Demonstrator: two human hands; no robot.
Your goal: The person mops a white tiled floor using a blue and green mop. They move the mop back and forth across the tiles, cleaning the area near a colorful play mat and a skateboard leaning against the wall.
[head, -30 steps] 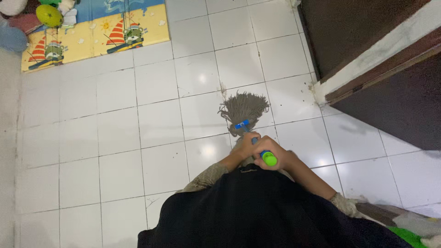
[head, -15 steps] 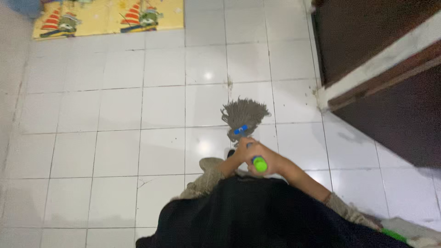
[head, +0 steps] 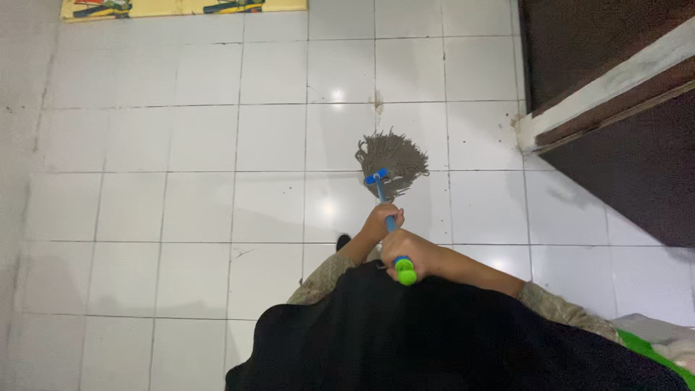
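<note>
Two hands on one mop (head: 387, 188): left hand (head: 381, 221) is wrapped around the blue handle shaft, lower down toward the head; right hand (head: 404, 253) is clamped around the top of the handle just under the green end cap (head: 406, 274). Fingers of both hands are closed on the handle, no gap visible. Mop stands steep, tilted slightly, handle running up toward the camera. One grey string mop head (head: 392, 158) lies flat on the white tiled floor (head: 181, 203), strands fanned out, sitting across a grout line, with one blue clamp (head: 376, 176) joining head to shaft. Mop head is near the corner of the dark wooden door frame (head: 601, 80) at upper right but apart from it. No containers in view, so nothing held in any. One dark garment (head: 434, 340) fills the bottom of the view, with two patterned sleeves showing at either side. One yellow play mat (head: 181, 7), only its edge visible, lies at the top left, well apart from the mop. One green item (head: 651, 351) pokes in at the bottom right; can't tell what it is. Small dark specks are scattered over several tiles, and bright light reflections show on the floor.
</note>
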